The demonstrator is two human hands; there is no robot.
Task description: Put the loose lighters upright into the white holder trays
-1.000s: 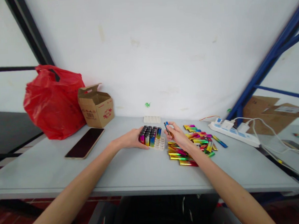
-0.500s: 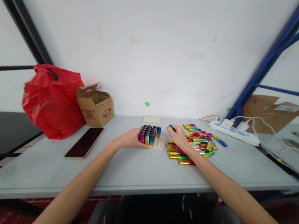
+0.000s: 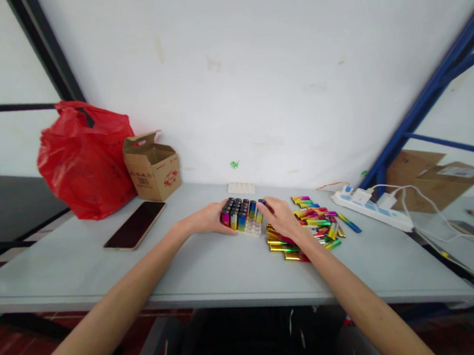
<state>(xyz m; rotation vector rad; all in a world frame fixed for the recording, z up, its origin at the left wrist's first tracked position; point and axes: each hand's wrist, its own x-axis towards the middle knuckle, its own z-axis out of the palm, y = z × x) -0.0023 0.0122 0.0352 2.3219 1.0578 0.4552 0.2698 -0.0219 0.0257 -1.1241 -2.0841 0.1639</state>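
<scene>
on the grey table [image 3: 211, 271], the left hand [image 3: 213, 219] is half curled, thumb in front, gripping the left side of a block of upright metallic lighters [image 3: 234, 214] in a white slotted tray [image 3: 253, 229]. right hand's [image 3: 278, 215] pinching one blue-and-gold lighter [image 3: 259, 215] upright at the tray's back right. loose lighter pile [image 3: 318, 222] sits just right of that.

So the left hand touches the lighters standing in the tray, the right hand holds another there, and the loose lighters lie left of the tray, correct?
Not quite: the head view shows the loose lighters lying right of the tray. The left hand and right hand are as described.
</scene>
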